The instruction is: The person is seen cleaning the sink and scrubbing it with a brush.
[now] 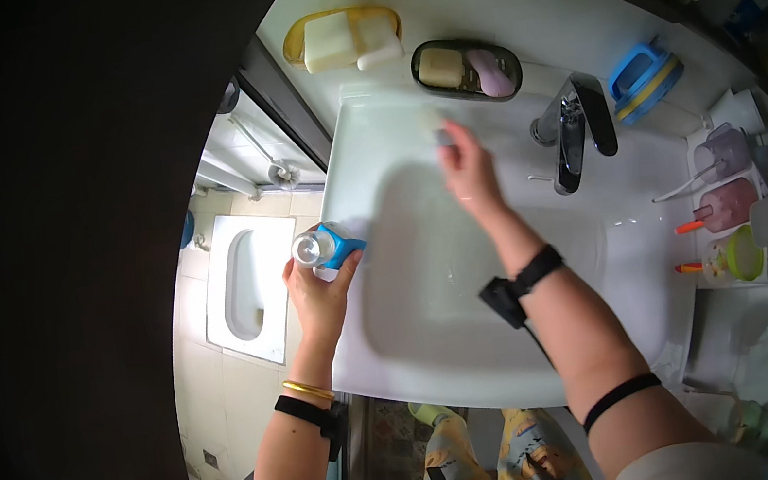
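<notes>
My left hand (318, 293) grips a clear bottle with a blue label or sleeve (337, 245) at the left rim of a white washbasin (432, 270). Over the back left part of the basin, my right hand (470, 169) holds a small pale thing (433, 119) between thumb and fingers; it is blurred, so I cannot tell what it is. Behind this hand, a dark soap dish (470, 91) holds a yellowish soap bar (441, 68) and a purple one (491, 73). A chrome faucet (570, 140) stands to the right of the hand.
At the back left, a yellow dish (291, 43) bears white soap bars (328, 41). A blue-handled brush (645, 82) is behind the faucet. Cups with toothbrushes (725, 207) line the right side. A squat toilet (251, 288) lies in the floor at left.
</notes>
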Available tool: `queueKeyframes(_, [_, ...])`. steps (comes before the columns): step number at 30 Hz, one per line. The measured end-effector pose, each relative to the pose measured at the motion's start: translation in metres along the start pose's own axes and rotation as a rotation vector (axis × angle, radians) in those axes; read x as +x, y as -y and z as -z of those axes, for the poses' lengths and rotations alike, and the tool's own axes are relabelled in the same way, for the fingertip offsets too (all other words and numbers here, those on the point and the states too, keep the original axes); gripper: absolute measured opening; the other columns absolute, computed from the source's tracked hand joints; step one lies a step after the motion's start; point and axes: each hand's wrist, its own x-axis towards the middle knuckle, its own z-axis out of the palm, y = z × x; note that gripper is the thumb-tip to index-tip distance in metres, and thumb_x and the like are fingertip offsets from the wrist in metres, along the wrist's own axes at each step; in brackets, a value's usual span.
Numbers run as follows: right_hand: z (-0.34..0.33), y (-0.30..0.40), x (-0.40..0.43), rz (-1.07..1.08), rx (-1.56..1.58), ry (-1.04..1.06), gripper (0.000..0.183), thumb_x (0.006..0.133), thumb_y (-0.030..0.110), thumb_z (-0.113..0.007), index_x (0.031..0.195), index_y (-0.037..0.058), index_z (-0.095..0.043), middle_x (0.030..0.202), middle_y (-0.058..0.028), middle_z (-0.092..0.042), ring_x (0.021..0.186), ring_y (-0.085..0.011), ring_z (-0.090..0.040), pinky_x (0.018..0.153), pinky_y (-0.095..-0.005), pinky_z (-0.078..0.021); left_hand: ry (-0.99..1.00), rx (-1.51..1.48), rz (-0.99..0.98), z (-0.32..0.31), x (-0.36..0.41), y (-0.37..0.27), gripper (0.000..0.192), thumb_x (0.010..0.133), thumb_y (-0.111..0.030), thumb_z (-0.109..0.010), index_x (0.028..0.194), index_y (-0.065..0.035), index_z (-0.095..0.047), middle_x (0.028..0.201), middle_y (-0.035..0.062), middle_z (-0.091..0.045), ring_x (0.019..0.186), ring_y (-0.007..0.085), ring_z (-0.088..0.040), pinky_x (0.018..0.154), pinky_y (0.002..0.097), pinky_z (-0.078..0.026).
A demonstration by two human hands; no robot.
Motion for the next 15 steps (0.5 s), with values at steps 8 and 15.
queueKeyframes(8, [-0.095,0.053,0.052,0.099,-0.244,0.047,0.038,0.084,0.016,-0.056,0.121,0.0085,-0.053,0.104,-0.0188,-0.062,0.095,-0.0378,-0.059,0.081,-0.0432,-0.0474,0.000,0.116,0.081,0.002,-0.002,0.005,0.059,0.067,-0.034,-0.079,0.113,-0.0045,-0.056,0.103,0.0124,-0.060,0.101,0.0288,-0.049,0.090,0.0403,-0.039])
queueKeyframes(15, [0.020,0.009,0.020,-0.121,-0.258,-0.347,0.032,0.083,0.013,-0.056,0.115,0.0059,-0.054,0.089,-0.0187,-0.065,0.081,-0.0361,-0.063,0.069,-0.0430,-0.0499,0.014,0.171,-0.040,0.009,0.005,0.000,0.056,0.068,-0.033,-0.079,0.110,-0.0036,-0.058,0.099,0.0115,-0.062,0.096,0.0279,-0.053,0.087,0.0399,-0.041])
